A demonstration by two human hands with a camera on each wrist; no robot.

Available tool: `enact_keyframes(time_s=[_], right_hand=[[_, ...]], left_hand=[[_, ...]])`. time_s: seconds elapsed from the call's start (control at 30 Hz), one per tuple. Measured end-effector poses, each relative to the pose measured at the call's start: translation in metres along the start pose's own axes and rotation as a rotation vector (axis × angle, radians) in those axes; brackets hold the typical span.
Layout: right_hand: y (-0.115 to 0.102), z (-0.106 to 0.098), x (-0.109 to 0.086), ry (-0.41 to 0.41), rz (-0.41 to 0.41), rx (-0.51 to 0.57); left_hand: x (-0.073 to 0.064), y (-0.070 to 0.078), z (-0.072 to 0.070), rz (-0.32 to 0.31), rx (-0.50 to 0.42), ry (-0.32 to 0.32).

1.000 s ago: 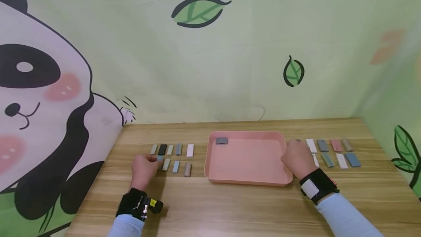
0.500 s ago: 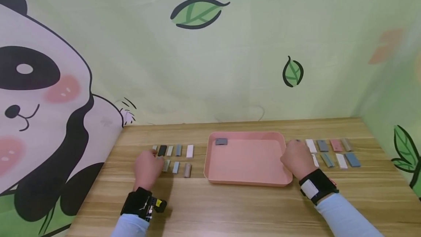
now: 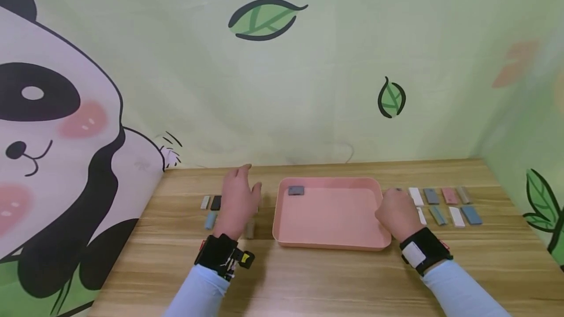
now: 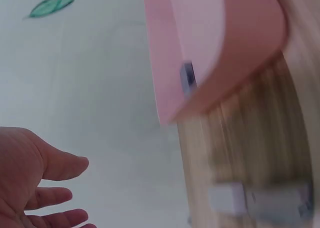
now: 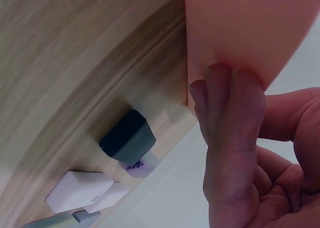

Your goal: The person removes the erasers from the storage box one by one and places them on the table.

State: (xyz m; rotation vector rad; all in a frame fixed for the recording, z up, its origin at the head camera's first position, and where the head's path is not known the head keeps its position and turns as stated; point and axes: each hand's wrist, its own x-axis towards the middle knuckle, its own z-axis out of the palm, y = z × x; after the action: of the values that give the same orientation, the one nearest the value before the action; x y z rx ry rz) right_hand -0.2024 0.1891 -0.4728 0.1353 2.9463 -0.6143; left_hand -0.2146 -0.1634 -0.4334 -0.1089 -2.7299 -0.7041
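Observation:
My left hand [image 3: 238, 204] hovers over the group of small blocks on the left, its fingers and thumb spread. Nothing is held in it, as the left wrist view of the hand [image 4: 30, 175] also shows. Beside it lie a black block [image 3: 215, 203], a pale block [image 3: 205, 202] and a light blue block [image 3: 210, 220]; others are hidden beneath the hand. My right hand [image 3: 398, 212] grips the right edge of the pink tray [image 3: 328, 216]. In the right wrist view its fingers [image 5: 235, 118] press against the tray's outer wall. One grey block [image 3: 296, 190] lies in the tray's far left corner.
Two rows of blocks stand right of the tray, among them a white block [image 3: 415, 196], a pink block [image 3: 450, 195] and a blue block [image 3: 472, 214]. A printed cloth [image 3: 308, 87] hangs behind the wooden table [image 3: 308, 278].
My left hand, earlier low at the left blocks, has risen, opened out and moved right. The light blue block it covered shows again. My right hand stays on the tray.

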Motion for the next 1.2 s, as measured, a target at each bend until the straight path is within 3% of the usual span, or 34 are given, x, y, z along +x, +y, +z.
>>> enact_keyframes(time_s=[0.13, 0.3, 0.53, 0.7, 1.0, 1.2], right_hand=[[0.0, 0.0, 0.0, -0.007, 0.006, 0.002], [0.001, 0.0, 0.0, 0.003, 0.005, -0.005], [0.002, 0.0, 0.001, 0.028, -0.025, -0.024], [0.001, -0.001, 0.001, 0.024, -0.021, -0.012], [-0.001, -0.002, 0.001, 0.003, 0.004, -0.004], [-0.001, -0.002, 0.0, 0.007, 0.009, -0.005]], left_hand=[[0.005, 0.021, 0.015, 0.043, 0.027, -0.016], [0.008, 0.039, 0.039, 0.078, 0.081, -0.102], [0.009, 0.05, 0.066, 0.127, 0.071, -0.261], [0.01, 0.052, 0.081, 0.164, 0.095, -0.337], [0.011, 0.053, 0.09, 0.141, 0.131, -0.411], [0.013, 0.054, 0.092, 0.187, 0.26, -0.462]])
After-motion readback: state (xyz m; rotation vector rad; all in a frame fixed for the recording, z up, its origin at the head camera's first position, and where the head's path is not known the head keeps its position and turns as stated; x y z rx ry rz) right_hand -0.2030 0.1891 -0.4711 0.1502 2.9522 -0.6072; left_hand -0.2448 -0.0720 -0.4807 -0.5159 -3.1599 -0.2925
